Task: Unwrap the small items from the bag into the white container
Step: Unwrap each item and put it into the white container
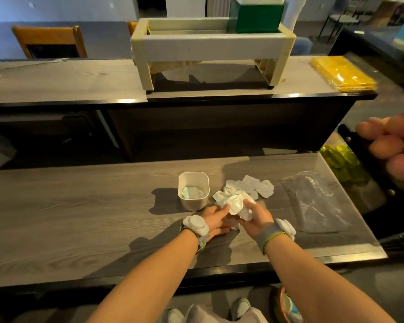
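A crumpled silvery wrapper (234, 204) is gripped between the left hand (216, 219) and right hand (257, 217), just beside the white container (193, 191) on the tabletop (79, 206). Opened wrappers (254, 185) are piled behind it; a clear bag (313, 201) lies to the right.

A matt grey wood grain is shown on the table (79, 206); the cup (193, 191) is seen as smooth white plastic; the wrappers (234, 201) look crinkled and silvery, glossy in places; the bag (317, 201) is clear, shiny plastic film.
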A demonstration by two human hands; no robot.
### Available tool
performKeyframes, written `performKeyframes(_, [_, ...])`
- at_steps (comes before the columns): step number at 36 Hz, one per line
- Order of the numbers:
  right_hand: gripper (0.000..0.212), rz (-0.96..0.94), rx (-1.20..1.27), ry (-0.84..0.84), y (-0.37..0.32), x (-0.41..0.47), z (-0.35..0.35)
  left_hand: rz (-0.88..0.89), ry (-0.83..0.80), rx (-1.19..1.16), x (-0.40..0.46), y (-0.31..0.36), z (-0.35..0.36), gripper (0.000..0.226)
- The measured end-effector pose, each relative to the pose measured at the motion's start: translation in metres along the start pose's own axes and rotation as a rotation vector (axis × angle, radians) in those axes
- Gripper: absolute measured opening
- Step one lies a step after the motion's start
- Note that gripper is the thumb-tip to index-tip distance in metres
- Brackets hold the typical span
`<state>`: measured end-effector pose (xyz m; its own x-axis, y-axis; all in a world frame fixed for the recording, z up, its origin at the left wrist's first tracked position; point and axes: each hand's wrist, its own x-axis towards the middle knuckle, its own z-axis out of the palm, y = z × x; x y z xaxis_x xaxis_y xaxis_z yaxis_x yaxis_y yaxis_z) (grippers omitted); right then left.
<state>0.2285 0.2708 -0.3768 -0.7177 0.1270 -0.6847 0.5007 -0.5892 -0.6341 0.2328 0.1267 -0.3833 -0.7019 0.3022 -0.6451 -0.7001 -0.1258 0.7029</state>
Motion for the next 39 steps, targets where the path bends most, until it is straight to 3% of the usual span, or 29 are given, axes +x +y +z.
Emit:
performKeyframes(5, [0.020,0.011,-0.369,0.085,0.001,0.005,-0.001,0.126,0.162,-0.068,0.009,-0.001,0.004,0.030])
performKeyframes(9, [0.010,-0.042,-0.572,0.012,-0.001,0.001,-0.005,0.118,0.229,-0.029,0.011,-0.002,-0.002,0.037])
performKeyframes(12, [0.032,-0.056,-0.660,-0.047,0.000,0.004,-0.013,0.098,0.211,-0.048,0.007,-0.003,-0.001,0.036])
performKeyframes(18, [0.044,-0.152,-0.784,-0.057,-0.002,0.004,-0.019,0.107,0.178,0.012,0.012,-0.007,0.002,0.034])
performKeyframes(22, [0.070,-0.185,-0.813,-0.096,-0.003,0.003,-0.015,0.101,0.224,0.106,0.081,-0.041,-0.015,0.078])
performKeyframes(26, [0.046,-0.233,-0.839,0.032,-0.005,0.006,-0.012,0.091,0.213,0.124,0.057,-0.018,-0.002,0.053])
performKeyframes(30, [0.014,-0.183,-0.777,0.082,-0.028,0.025,-0.031,0.115,0.225,0.125,0.046,0.000,0.028,0.013])
performKeyframes(39, [0.010,-0.027,-0.437,0.148,-0.034,0.023,-0.035,0.106,0.253,0.137,0.055,0.000,0.020,0.018])
